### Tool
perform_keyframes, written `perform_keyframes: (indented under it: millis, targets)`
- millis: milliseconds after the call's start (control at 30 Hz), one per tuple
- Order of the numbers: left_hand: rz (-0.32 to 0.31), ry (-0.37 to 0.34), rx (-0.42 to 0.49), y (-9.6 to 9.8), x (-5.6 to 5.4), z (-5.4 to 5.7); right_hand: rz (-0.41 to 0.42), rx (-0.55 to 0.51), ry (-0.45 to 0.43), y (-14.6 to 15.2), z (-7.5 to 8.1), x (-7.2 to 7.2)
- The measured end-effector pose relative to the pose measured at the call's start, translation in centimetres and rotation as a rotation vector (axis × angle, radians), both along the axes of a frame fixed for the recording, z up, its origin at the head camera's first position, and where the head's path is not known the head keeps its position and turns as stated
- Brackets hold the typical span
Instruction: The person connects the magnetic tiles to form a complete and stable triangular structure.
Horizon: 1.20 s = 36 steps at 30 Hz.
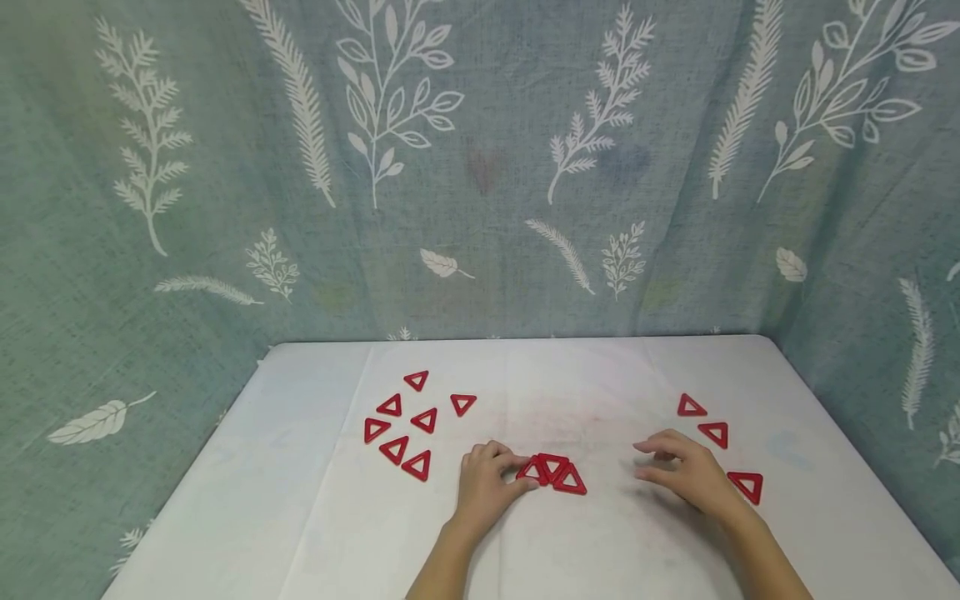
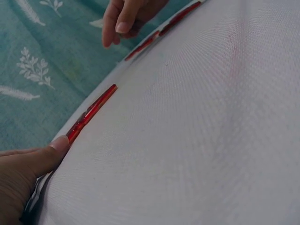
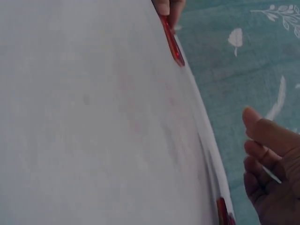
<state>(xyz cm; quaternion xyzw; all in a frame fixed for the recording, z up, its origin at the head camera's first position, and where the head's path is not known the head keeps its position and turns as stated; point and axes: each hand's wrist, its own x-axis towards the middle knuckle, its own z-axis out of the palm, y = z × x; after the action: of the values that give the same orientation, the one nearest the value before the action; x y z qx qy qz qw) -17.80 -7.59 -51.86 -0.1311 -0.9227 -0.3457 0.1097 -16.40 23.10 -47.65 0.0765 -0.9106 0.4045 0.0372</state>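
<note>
Three red hollow triangles lie side by side in a row at the middle of the table, the middle one (image 1: 553,465) pointing down. My left hand (image 1: 485,482) holds the leftmost triangle (image 1: 532,472) between thumb and fingers. At the other end, the right triangle (image 1: 571,480) is untouched. The left wrist view shows the left thumb (image 2: 58,143) against the edge of the red row (image 2: 91,111). To the right, my right hand (image 1: 693,477) hovers over the cloth, fingers loosely bent and thumb apart, with nothing in its grasp. In the right wrist view that hand (image 3: 274,164) also holds nothing.
Several loose red triangles (image 1: 423,420) are scattered on the left of the white table (image 1: 360,533). On the right lie three more, including one (image 1: 714,434) beyond the right hand and one (image 1: 747,486) beside its wrist. A patterned green curtain (image 1: 480,292) hangs behind.
</note>
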Motion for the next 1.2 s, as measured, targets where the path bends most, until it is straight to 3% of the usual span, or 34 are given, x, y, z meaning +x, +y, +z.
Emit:
perform_keyframes:
  millis: [267,700,1200]
  targets:
    - [-0.014,0.02,-0.024,-0.1,0.0,-0.2,0.049,0.005,0.004,2.4,0.1,0.8]
    - [-0.038,0.036,-0.054,-0.2,0.1,0.0,0.014,0.151,-0.198,5.5,0.3,1.9]
    - [-0.069,0.035,-0.074,-0.4,0.0,0.0,0.15,0.164,-0.26,6.1,0.6,1.8]
